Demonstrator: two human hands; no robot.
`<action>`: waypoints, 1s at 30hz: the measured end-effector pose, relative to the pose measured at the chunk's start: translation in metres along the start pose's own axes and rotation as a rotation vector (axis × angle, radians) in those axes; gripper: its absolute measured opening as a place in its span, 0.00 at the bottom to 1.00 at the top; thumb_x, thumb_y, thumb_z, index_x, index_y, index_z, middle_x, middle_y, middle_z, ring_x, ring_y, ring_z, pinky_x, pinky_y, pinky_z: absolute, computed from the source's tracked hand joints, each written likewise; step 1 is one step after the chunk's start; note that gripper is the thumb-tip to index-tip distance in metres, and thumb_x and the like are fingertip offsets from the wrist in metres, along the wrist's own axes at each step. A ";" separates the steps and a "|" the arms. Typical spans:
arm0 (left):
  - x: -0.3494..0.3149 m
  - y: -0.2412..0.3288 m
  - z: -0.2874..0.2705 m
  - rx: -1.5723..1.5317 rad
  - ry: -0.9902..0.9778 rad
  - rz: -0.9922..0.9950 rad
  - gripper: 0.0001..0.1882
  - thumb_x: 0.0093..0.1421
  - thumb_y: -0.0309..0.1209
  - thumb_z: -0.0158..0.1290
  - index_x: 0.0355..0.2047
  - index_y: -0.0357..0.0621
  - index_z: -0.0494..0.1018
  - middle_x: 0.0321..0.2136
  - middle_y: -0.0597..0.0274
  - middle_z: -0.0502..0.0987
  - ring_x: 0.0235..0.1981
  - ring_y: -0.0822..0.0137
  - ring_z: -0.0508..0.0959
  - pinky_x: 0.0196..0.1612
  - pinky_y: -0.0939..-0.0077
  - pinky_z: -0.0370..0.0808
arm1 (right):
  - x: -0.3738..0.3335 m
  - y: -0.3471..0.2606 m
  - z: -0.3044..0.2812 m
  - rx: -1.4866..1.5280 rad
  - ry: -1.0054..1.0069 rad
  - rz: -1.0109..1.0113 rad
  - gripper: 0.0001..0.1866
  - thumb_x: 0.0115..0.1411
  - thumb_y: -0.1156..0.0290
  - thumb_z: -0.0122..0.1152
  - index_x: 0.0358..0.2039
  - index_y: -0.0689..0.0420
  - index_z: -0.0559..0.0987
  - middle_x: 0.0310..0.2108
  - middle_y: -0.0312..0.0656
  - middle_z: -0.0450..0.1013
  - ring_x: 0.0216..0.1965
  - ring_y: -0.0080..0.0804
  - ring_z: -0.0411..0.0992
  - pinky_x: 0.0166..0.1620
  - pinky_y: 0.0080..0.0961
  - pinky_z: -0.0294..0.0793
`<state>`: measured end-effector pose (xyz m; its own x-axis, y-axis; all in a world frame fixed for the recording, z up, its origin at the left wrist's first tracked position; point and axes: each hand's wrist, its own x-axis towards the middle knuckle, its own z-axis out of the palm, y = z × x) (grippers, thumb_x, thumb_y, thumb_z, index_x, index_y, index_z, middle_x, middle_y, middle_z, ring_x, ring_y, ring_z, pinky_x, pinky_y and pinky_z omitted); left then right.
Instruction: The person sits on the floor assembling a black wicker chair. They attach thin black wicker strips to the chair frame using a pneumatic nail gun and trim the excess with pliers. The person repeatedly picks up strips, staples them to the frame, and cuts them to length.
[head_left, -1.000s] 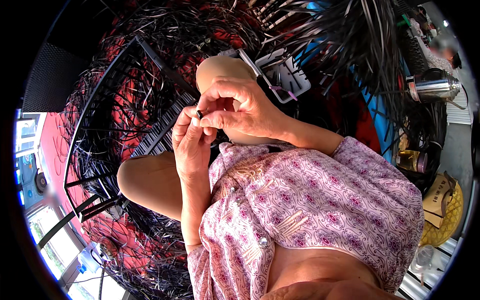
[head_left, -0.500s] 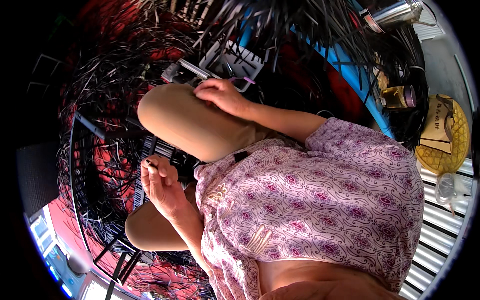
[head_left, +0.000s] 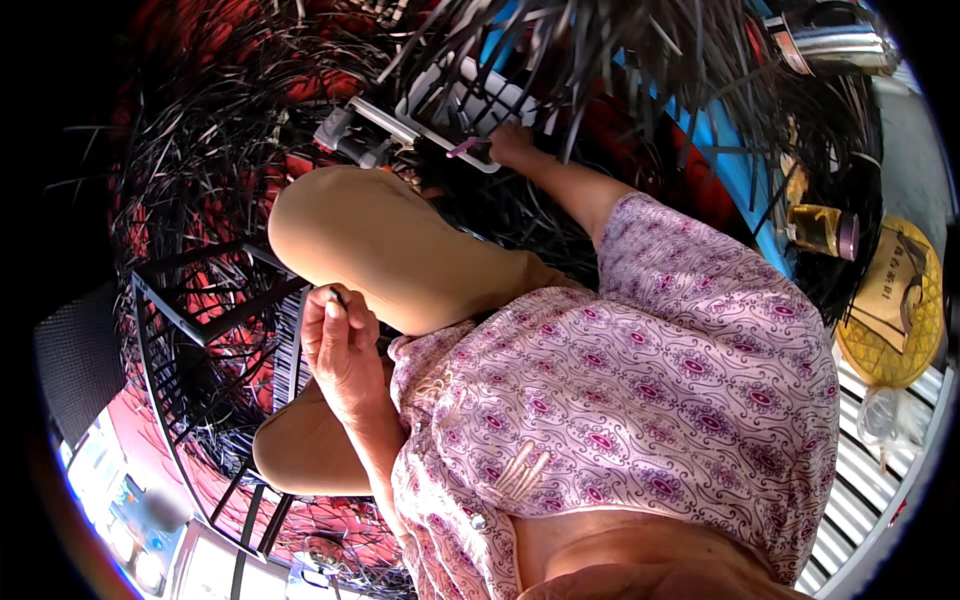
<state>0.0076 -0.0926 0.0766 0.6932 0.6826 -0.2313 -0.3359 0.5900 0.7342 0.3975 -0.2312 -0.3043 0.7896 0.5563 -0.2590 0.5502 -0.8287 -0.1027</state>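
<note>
My left hand (head_left: 340, 345) is raised beside my left knee. Its thumb and forefinger pinch a small dark piece (head_left: 339, 296), too small to make out fully. My right hand (head_left: 511, 147) is stretched out over the edge of a light grey slotted tray (head_left: 410, 112) beyond my right knee. Its fingers look curled, partly in shadow, and what they hold is hidden. Just left of those fingers a pink-purple part (head_left: 464, 147) shows against the tray's rim. A grey tool with a silver bar (head_left: 385, 122) lies left of the tray.
Black strips (head_left: 200, 130) cover the red floor in tangled heaps. A black frame (head_left: 185, 320) partly woven with strips stands left of my knees. To the right are a blue bar (head_left: 715, 160), a jar (head_left: 823, 232), a metal flask (head_left: 835, 50) and a yellow bag (head_left: 885, 365).
My right hand has left my right thigh and reached forward to the tray. The pink-purple part has shifted left. My left hand keeps its pinch, slightly shifted in the picture.
</note>
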 end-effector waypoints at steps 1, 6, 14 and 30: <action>0.003 0.003 0.002 0.002 -0.002 -0.017 0.07 0.66 0.32 0.50 0.38 0.40 0.70 0.26 0.66 0.69 0.17 0.80 0.59 0.21 0.87 0.55 | 0.013 0.022 0.020 -0.004 0.012 0.024 0.26 0.57 0.58 0.47 0.50 0.64 0.71 0.52 0.60 0.68 0.54 0.58 0.67 0.56 0.47 0.66; 0.009 -0.001 -0.011 -0.034 0.014 -0.048 0.07 0.66 0.31 0.50 0.38 0.41 0.72 0.21 0.67 0.68 0.16 0.81 0.58 0.20 0.88 0.53 | 0.027 0.044 0.029 0.014 -0.024 0.249 0.24 0.58 0.59 0.46 0.50 0.58 0.74 0.51 0.56 0.71 0.53 0.56 0.70 0.56 0.47 0.67; 0.002 -0.003 -0.035 -0.057 0.140 0.026 0.05 0.67 0.30 0.49 0.37 0.44 0.72 0.22 0.69 0.71 0.16 0.82 0.60 0.19 0.89 0.55 | -0.058 -0.022 -0.104 0.886 -0.357 0.185 0.09 0.55 0.65 0.59 0.28 0.59 0.77 0.25 0.39 0.74 0.19 0.25 0.69 0.19 0.24 0.63; -0.030 0.004 -0.034 0.533 0.210 0.259 0.09 0.66 0.29 0.51 0.39 0.35 0.74 0.28 0.68 0.75 0.23 0.82 0.68 0.26 0.87 0.68 | -0.253 -0.227 -0.314 1.518 -0.472 -0.535 0.15 0.59 0.75 0.62 0.46 0.61 0.74 0.35 0.29 0.69 0.36 0.12 0.64 0.40 0.11 0.65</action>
<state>-0.0368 -0.0959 0.0651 0.4736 0.8767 -0.0840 -0.0743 0.1348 0.9881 0.1578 -0.1643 0.0863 0.3127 0.9437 -0.1077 -0.2539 -0.0262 -0.9669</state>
